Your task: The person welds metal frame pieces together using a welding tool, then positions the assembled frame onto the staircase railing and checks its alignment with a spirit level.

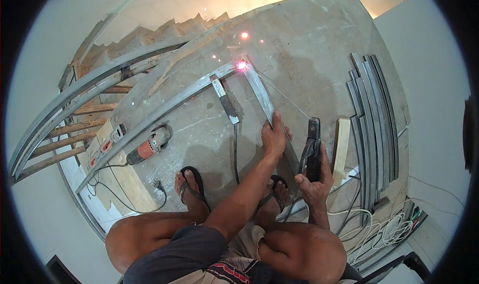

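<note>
Left hand [274,138]'s stretched forward gripping the short metal bar [259,90], right hand [316,184]'s bent closer in, clutching the black holder [313,151]. Grinder [148,147]'s off left, clamp [225,100] sits across the long rail [164,108].

The left arm goes out long and slants across to the right — its hand [274,138] is bent in at the wrist, with the fingers closed in a grip. The right hand [315,181] is lower down and near it, not touching. Its thumb and fingers are closed too — the right forearm dips behind the knee.
</note>
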Available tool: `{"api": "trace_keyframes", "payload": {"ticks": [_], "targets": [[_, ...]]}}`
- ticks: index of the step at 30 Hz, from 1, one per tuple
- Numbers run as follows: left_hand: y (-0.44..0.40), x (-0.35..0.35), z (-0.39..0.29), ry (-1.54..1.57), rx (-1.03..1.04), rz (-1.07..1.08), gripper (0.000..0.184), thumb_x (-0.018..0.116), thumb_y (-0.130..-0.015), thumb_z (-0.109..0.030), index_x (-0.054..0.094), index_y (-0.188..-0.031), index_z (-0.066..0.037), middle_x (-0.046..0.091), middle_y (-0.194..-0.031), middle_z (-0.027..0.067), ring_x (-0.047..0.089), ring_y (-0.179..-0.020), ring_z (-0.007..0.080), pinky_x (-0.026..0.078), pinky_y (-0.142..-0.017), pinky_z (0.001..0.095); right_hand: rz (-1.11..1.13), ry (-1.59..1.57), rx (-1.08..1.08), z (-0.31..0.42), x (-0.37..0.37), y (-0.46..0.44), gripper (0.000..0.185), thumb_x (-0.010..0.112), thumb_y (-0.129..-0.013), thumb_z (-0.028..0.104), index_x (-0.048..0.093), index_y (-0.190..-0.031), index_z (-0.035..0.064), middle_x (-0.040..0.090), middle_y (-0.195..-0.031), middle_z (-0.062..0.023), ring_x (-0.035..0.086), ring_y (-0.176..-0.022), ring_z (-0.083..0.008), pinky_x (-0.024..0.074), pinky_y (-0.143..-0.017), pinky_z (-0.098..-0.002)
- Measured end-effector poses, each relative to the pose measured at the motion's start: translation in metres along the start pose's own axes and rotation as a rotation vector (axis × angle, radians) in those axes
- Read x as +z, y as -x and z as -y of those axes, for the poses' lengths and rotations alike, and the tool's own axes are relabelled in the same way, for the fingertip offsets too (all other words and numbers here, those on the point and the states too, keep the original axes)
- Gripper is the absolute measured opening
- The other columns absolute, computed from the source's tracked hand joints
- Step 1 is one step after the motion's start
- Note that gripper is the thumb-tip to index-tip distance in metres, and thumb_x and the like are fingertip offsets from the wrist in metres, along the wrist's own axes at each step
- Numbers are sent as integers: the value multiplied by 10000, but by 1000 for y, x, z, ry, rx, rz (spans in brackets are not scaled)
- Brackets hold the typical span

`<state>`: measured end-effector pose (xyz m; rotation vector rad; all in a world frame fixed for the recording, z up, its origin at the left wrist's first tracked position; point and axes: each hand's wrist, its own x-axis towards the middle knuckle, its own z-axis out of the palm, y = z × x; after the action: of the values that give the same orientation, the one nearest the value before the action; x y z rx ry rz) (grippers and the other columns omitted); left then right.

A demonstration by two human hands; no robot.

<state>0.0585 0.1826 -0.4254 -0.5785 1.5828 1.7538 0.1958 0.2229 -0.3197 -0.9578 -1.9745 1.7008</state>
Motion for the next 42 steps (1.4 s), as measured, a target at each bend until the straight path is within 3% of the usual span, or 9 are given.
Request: {"api": "trace_keyframes", "payload": {"ticks": [2,15,20,22,26,27,30,33,42], "targets": [[-1,-1,0,13,11,16,515,477,-1010,-549,512,-884,-50,559,-643,60,595,-504,190,484,-471,333,-24,40,-93,-4,1,-1,1037,859,-721,517,410,-1464,-49,613,-1007,-63,491,-665,-85,427,-548,-226],[2,-2,-5,-93,22,-6,567,490,-992,-572,550,-950,-9,569,-620,73,590,-513,192,486,-496,345,7,33,-124,-2,0,-2,1039,863,-730,488,386,-1470,-63,624,-1107,-100,509,-701,-98,410,-541,-239],[-6,-4,9,-61,-5,4,624,491,-974,-617,539,-986,6,592,-661,82,593,-519,199,486,-513,345,2,-110,-75,6,6,0,1028,886,-728,423,373,-1483,-51,591,-1258,-135,591,-972,-139,476,-697,-224],[-7,-4,10,24,-18,5,622,496,-969,-623,537,-982,-3,600,-686,83,596,-529,196,483,-511,343,-4,-158,-47,8,6,2,1123,884,-705,497,324,-1505,-58,547,-1342,-119,541,-1174,-193,451,-978,-319],[-1,-2,1,-20,-32,9,548,506,-990,-561,534,-963,-15,585,-673,75,598,-534,188,482,-513,336,48,-80,101,9,-3,4,1145,890,-699,486,300,-1515,-59,533,-1373,-154,525,-1238,-225,433,-1031,-351],[-1,-1,0,-19,-31,11,548,506,-990,-561,534,-963,-15,585,-673,75,598,-534,188,482,-513,336,47,-80,99,2,-2,2,1145,890,-699,486,300,-1515,-59,533,-1373,-154,525,-1238,-225,433,-1031,-351],[1,1,-3,17,-36,-3,497,515,-1000,-520,526,-936,-27,571,-659,69,585,-522,187,484,-512,332,-48,-1,-172,-7,3,-3,1050,878,-702,489,404,-1467,-52,604,-1090,-92,568,-775,-115,473,-610,-247],[4,1,-7,39,-46,2,477,526,-1002,-507,516,-914,-37,561,-656,66,572,-515,184,490,-509,332,34,-29,22,3,0,2,1122,895,-692,480,337,-1498,-66,535,-1362,-140,538,-1203,-199,454,-994,-324],[0,0,0,45,-23,-7,518,507,-996,-551,502,-914,-39,562,-653,69,591,-512,197,497,-496,335,34,60,-9,-1,-4,1,1112,891,-688,501,364,-1487,-64,591,-1234,-107,579,-1006,-145,504,-829,-270]]}}
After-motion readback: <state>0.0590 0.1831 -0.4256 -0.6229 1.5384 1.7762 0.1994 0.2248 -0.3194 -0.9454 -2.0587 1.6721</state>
